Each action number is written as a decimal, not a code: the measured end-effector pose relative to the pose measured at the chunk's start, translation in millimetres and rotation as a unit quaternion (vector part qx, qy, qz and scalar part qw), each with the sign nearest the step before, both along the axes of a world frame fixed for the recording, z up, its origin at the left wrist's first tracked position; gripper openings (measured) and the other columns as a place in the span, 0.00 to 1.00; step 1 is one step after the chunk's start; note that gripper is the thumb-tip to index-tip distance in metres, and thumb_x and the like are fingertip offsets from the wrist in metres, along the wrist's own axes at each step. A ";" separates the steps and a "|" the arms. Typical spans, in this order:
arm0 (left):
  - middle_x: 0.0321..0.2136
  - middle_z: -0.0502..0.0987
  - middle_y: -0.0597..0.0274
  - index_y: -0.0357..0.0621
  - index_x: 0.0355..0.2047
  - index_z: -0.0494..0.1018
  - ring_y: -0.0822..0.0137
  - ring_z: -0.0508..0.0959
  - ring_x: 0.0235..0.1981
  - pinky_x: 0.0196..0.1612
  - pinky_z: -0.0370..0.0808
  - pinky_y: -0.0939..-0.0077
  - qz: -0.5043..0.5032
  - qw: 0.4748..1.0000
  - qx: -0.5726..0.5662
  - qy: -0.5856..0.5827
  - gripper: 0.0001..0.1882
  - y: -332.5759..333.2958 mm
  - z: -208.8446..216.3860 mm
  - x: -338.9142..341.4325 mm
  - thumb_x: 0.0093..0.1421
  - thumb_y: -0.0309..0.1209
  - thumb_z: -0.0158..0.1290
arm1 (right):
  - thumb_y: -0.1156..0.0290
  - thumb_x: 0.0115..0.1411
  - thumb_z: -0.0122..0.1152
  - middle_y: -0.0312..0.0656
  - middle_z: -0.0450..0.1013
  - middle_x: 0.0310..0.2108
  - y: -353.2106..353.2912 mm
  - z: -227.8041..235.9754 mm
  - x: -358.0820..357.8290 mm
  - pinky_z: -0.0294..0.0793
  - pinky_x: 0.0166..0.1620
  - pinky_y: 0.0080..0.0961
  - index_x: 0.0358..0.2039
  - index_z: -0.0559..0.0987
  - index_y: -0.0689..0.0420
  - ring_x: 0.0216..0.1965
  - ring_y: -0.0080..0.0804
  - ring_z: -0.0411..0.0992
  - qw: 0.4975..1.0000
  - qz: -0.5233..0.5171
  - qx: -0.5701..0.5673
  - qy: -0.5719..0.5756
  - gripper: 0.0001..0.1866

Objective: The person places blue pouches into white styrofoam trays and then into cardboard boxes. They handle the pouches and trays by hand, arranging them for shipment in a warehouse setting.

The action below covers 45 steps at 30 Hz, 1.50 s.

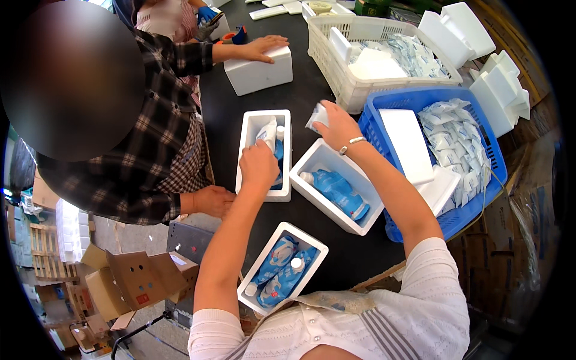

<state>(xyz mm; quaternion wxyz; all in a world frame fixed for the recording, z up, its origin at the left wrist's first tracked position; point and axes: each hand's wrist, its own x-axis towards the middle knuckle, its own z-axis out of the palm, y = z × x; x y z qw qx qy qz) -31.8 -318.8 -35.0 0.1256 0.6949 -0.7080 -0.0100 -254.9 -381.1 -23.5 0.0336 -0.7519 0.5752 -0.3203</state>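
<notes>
My left hand [257, 165] is closed on a white ice pack [267, 130] inside a white foam box [246, 129]; a blue pouch [278, 150] with a white cap lies beside the pack. Above the far end of a second foam box [377, 211], my right hand [339, 127] pinches another small white ice pack [318, 117]. That second box holds blue pouches [341, 191], one with its white cap showing. Nearest my body, a third foam box [319, 252] contains blue pouches [282, 273] with white caps.
To my right stands a blue basket [375, 108] with ice packs and foam lids, and behind it a white crate [336, 90] similarly filled. A co-worker's hand [265, 49] rests on a closed foam box [264, 75]. Cardboard boxes [141, 282] stand at lower left.
</notes>
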 end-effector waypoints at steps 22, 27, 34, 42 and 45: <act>0.19 0.78 0.55 0.39 0.30 0.81 0.70 0.77 0.19 0.24 0.73 0.75 -0.168 0.804 0.382 0.422 0.11 325.9 101.1 116.5 0.59 0.35 0.60 | 0.59 0.62 0.59 0.44 0.79 0.26 299.2 126.5 -46.1 0.77 0.33 0.31 0.32 0.81 0.56 0.27 0.37 0.79 0.794 0.309 0.523 -0.022 0.13; 0.27 0.80 0.45 0.47 0.38 0.80 0.43 0.80 0.31 0.36 0.77 0.54 -0.071 0.882 0.378 0.271 0.17 453.2 -41.6 122.6 0.63 0.45 0.51 | 0.61 0.64 0.49 0.54 0.78 0.41 431.7 -8.5 -6.4 0.73 0.49 0.42 0.42 0.79 0.60 0.43 0.53 0.76 0.758 0.207 0.604 0.133 0.17; 0.39 0.82 0.53 0.58 0.45 0.81 0.50 0.81 0.39 0.42 0.78 0.55 -0.175 0.860 0.462 0.128 0.15 459.8 -100.0 131.5 0.64 0.42 0.47 | 0.65 0.59 0.57 0.51 0.78 0.45 488.7 -132.6 86.8 0.73 0.50 0.36 0.48 0.79 0.59 0.46 0.46 0.76 0.712 0.365 0.599 -0.027 0.19; 0.38 0.82 0.52 0.52 0.42 0.82 0.52 0.81 0.38 0.44 0.76 0.64 -0.233 0.773 0.484 0.336 0.15 506.4 -187.9 156.7 0.59 0.43 0.56 | 0.60 0.58 0.60 0.49 0.80 0.38 546.1 -174.6 133.2 0.74 0.42 0.33 0.41 0.81 0.63 0.38 0.36 0.77 0.701 0.272 0.658 -0.029 0.19; 0.39 0.82 0.52 0.50 0.39 0.83 0.54 0.80 0.42 0.46 0.75 0.65 -0.267 0.771 0.485 0.315 0.14 508.6 -204.3 164.5 0.58 0.43 0.58 | 0.58 0.59 0.57 0.52 0.80 0.38 556.8 -187.3 131.7 0.74 0.41 0.35 0.42 0.82 0.61 0.38 0.43 0.78 0.714 0.275 0.643 0.033 0.20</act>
